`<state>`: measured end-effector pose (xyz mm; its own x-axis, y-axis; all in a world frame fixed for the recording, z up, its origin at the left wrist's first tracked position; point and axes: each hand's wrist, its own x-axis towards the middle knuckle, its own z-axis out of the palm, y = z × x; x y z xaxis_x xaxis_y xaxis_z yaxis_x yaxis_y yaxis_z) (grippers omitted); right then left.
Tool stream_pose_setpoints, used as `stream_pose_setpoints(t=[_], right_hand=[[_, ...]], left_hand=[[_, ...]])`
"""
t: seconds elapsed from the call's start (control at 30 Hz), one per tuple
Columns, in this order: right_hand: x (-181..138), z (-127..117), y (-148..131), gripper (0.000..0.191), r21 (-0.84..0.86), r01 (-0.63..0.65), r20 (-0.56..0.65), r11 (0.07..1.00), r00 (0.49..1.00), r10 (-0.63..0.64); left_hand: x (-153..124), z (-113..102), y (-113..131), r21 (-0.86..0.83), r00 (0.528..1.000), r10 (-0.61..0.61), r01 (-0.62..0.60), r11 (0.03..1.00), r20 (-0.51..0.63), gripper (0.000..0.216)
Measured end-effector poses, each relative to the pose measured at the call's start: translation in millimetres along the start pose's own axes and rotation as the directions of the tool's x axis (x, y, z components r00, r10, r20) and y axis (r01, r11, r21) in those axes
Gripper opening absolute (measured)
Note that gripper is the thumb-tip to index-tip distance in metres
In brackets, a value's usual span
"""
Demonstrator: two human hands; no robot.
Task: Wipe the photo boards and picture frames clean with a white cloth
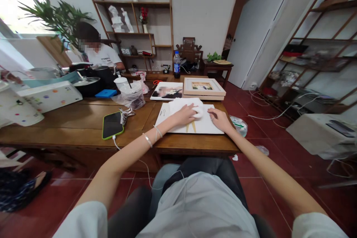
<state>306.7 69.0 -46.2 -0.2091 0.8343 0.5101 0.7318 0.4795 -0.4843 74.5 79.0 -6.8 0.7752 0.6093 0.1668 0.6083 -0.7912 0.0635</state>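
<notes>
Presently, in the head view, I see the left hand [186, 115] lying over a white cloth [181, 103] at mid-board; I cannot tell whether it grasps it. At three o'clock the right hand [220, 119], fingers bent, touches the white board [205, 128]; any pinch there I cannot tell. The cloth is bunched, longer from nine to three. The board's long axis runs likewise, brown wood showing between its six o'clock side and the table [83, 119] edge, and from nine toward the phone [113, 124]. At twelve, a framed picture [204, 86] sits close.
</notes>
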Motion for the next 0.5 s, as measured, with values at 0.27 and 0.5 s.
stream_pose_setpoints(t=[0.27,0.5], right_hand=[[-0.4,2.2,2.7,0.029,-0.007,0.013,-0.013,1.000,1.000,-0.013],[0.1,2.4,1.9,0.030,-0.002,0.005,-0.019,1.000,1.000,-0.005]], left_hand=[[-3.2,7.6,2.9,0.094,0.999,-0.043,0.044,0.995,-0.012,0.027],[-56.6,-8.6,61.7,0.163,0.998,0.050,-0.057,0.985,0.048,0.027]])
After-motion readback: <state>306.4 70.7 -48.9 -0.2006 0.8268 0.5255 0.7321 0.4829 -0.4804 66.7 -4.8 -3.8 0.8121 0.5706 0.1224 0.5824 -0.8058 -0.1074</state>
